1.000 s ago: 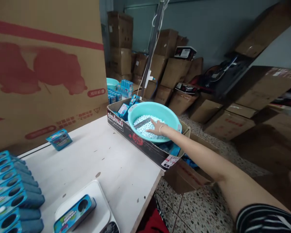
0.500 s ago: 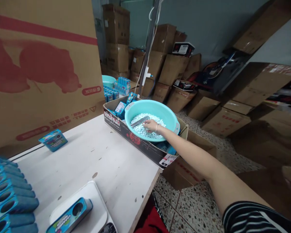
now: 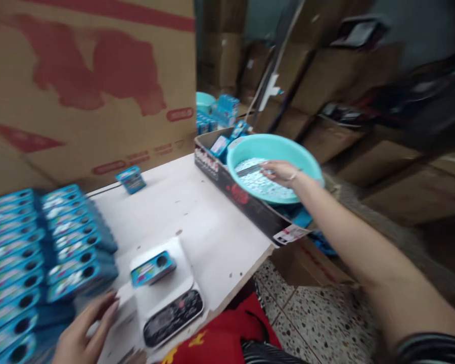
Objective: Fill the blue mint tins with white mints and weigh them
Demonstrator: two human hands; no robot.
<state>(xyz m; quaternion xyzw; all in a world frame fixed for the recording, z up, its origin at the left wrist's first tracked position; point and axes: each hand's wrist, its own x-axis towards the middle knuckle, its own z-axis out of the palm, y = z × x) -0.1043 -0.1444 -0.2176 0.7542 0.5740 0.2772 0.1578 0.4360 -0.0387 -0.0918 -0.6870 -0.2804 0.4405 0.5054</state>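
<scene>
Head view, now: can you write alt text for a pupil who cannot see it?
The right hand holds a flat tool in a turquoise basin of pale pellets. The left hand is near rows of blue boxes and a scale with one box on it.

dim light toward the back leaves the motion-blurred cartons [image 3: 379, 159] murky, while the white tabletop [image 3: 220, 222] looks brightest.

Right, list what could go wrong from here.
One corner of the carton seems to jut past the edge of the table, so a bump might tip the basin it carries. White pellets could spill if the right hand lifts the grey tool carelessly. The left hand, close to the rows of blue boxes, may knock some over.
</scene>
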